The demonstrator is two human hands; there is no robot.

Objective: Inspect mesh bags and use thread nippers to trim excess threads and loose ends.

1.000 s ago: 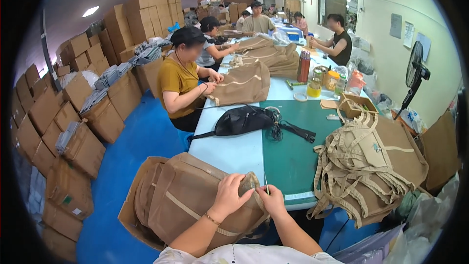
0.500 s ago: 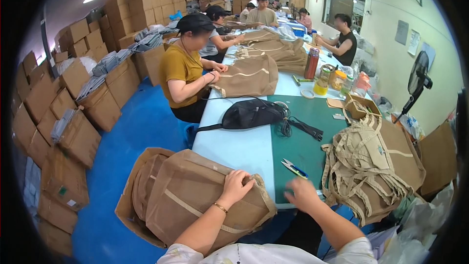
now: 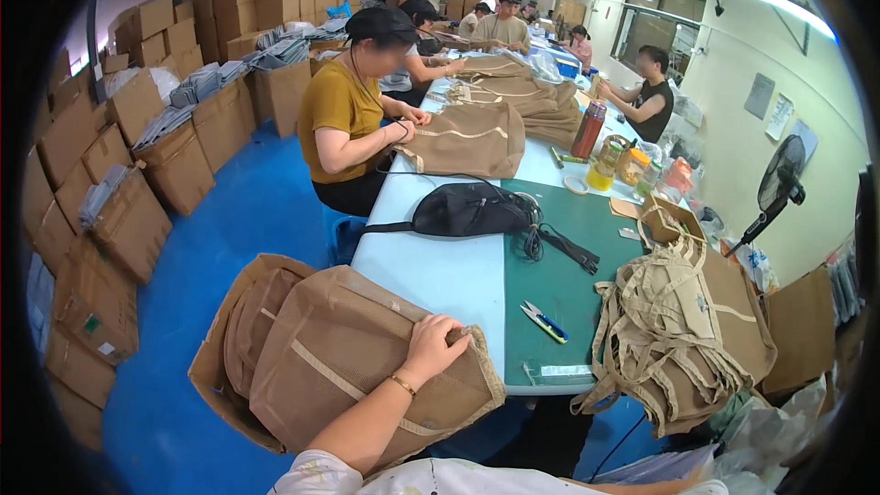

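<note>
Head view: one left hand [image 3: 433, 346] gripping one brown bag [image 3: 367, 362]; right hand unseen; one scissors [image 3: 544, 322] near.

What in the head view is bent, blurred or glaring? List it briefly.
Head view: the fisheye bends the table edge and cardboard boxes toward a black rim; the ceiling tube light glares white at upper right; lighting is otherwise even, with soft shadows; the left hand on the tan fabric bag is sharp.
</note>
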